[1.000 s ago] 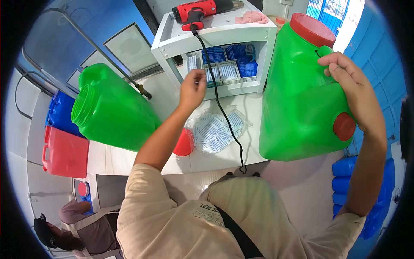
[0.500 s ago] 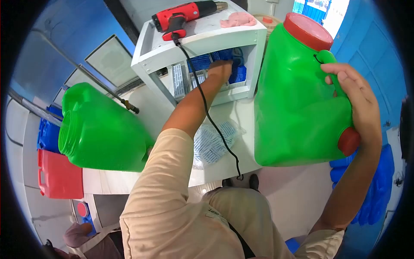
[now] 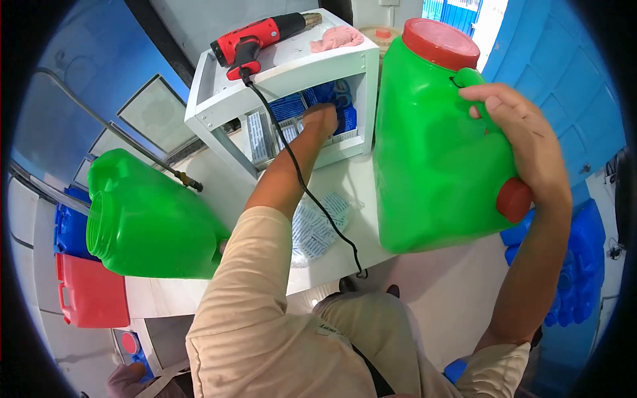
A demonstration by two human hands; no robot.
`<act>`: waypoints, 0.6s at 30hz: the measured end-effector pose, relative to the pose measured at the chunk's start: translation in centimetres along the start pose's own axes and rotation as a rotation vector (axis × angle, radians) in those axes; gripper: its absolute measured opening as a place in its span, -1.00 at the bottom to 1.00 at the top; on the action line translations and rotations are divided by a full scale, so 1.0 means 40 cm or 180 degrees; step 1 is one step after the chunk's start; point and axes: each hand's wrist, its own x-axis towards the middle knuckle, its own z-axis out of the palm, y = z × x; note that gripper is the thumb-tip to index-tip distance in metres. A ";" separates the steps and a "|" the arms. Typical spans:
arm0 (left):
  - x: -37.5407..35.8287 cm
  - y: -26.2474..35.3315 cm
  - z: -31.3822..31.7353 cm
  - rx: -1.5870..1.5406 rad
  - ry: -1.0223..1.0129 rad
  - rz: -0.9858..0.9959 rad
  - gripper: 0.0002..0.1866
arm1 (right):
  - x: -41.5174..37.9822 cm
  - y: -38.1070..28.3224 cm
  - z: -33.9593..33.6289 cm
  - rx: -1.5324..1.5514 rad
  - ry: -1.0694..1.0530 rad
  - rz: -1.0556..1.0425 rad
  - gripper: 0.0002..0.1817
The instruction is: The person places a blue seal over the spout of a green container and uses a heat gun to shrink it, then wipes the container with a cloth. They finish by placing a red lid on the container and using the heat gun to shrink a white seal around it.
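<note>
My left hand (image 3: pixel 321 119) reaches into the lower opening of a small white shelf unit (image 3: pixel 285 89). Its fingers are hidden among blue printed packets (image 3: pixel 345 118) and white printed labels (image 3: pixel 261 134) inside. On the right, a large green jerrycan (image 3: pixel 434 152) stands upright with a red lid (image 3: pixel 441 44) and a smaller red cap (image 3: pixel 515 199) low on its side. My right hand (image 3: pixel 521 132) is closed round that can's handle. Between my arms, a clear bag of printed labels (image 3: pixel 318 225) lies on the white table.
A red heat gun (image 3: pixel 255 41) and a pink cloth (image 3: pixel 336 38) lie on the shelf's top; the gun's black cord hangs across the front. An uncapped green jerrycan (image 3: pixel 156 219) stands at left beside a metal pipe (image 3: pixel 113 126). A red can (image 3: pixel 93 292) sits beyond it. Another person's arm (image 3: pixel 126 381) shows at bottom left.
The whole view has shifted, so most things sit farther left. My left hand stays inside the shelf unit and my right hand stays on the handle.
</note>
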 end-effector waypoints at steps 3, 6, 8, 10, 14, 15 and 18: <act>-0.001 -0.008 -0.001 0.0119 -0.0068 -0.0079 -0.76 | 0.002 0.007 -0.003 -0.0083 0.0058 0.0025 -0.60; -0.002 0.003 -0.014 0.0169 -0.0167 -0.0058 -0.76 | 0.006 0.010 -0.007 -0.0251 0.0073 -0.0114 -0.60; 0.023 -0.001 0.017 0.0234 -0.0099 -0.0167 -0.74 | 0.006 0.013 -0.010 -0.0363 0.0081 -0.0189 -0.60; 0.038 -0.009 0.041 0.0136 -0.0047 -0.0213 -0.75 | 0.007 0.017 -0.010 -0.0368 0.0021 -0.0370 -0.62; 0.023 -0.021 0.035 0.0296 0.0118 -0.0054 -0.73 | 0.002 0.007 -0.009 -0.0177 -0.0007 -0.0204 -0.62; 0.006 -0.024 0.025 0.0294 0.0110 -0.0043 -0.73 | 0.004 0.012 -0.009 -0.0195 -0.0008 -0.0254 -0.62; -0.039 -0.049 0.014 -0.0521 0.1058 0.0320 -0.73 | 0.012 0.018 -0.010 -0.0198 -0.0036 -0.0282 -0.61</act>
